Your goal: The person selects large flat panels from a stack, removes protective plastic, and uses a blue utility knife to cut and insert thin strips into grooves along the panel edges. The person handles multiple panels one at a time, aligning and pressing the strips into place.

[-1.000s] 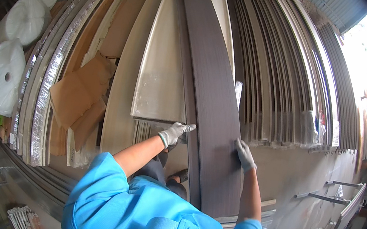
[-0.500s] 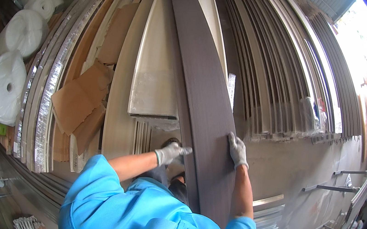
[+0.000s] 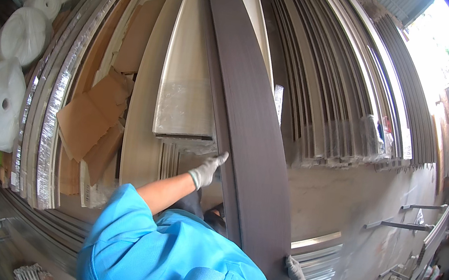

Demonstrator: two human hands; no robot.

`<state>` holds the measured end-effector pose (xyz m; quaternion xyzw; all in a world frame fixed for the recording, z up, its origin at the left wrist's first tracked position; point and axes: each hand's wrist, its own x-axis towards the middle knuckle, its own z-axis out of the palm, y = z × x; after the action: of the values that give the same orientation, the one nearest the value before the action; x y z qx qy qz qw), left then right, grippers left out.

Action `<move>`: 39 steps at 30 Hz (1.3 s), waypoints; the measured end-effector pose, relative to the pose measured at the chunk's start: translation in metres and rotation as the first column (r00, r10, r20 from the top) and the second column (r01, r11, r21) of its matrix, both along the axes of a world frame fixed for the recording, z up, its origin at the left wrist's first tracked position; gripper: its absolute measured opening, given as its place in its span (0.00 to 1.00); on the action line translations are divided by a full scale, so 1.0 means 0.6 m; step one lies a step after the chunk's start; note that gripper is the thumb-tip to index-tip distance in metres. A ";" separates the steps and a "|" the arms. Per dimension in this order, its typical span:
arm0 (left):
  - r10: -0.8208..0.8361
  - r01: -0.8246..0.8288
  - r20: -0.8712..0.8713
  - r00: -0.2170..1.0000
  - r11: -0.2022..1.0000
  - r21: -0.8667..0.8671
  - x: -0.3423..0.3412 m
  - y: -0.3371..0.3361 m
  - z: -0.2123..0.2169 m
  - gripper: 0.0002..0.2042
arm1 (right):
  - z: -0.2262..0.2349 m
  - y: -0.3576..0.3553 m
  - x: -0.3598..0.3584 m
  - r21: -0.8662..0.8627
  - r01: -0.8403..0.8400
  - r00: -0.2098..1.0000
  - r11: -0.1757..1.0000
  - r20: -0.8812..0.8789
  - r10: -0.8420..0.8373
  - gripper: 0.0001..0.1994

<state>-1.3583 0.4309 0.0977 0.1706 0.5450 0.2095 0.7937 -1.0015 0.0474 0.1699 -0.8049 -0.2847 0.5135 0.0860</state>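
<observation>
While the long dark-brown wood-grain panel (image 3: 249, 120) leans upright against stacked boards (image 3: 343, 99), keep L hand (image 3: 206, 170) open-fingered on its left edge, R hand (image 3: 294, 271) gripping its lower right edge, w/ steady balance.

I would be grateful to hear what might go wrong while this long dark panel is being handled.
The dark wood-grain panel is long and leans; only the left hand at its edge and the right hand low down steady it, so it might tip or slide. It could also scrape the cream panel or the leaning strips beside it.
</observation>
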 end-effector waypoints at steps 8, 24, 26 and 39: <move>-0.177 0.230 0.307 0.935 0.962 -0.147 -0.012 -0.156 -0.011 0.39 | -0.052 0.327 -0.065 0.285 0.040 0.989 0.958 -0.151 0.004 0.41; 0.043 -0.042 0.131 0.990 0.999 -0.010 -0.012 0.091 0.024 0.30 | 0.011 0.283 -0.114 0.246 0.065 0.997 0.967 0.034 -0.076 0.39; 0.190 -0.131 0.262 0.946 0.965 -0.229 -0.015 0.087 0.037 0.27 | 0.060 0.279 -0.138 0.303 0.112 0.993 0.946 -0.012 -0.114 0.37; 0.176 0.066 0.779 0.602 0.961 -0.268 0.003 0.167 0.065 0.43 | 0.298 0.203 -0.304 0.306 -0.140 0.759 0.942 0.644 -0.096 0.32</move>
<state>-1.3563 0.5310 0.1365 -0.0672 0.1630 0.2119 0.9613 -1.1837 0.1691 0.3488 -0.9023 -0.3896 0.1472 0.1113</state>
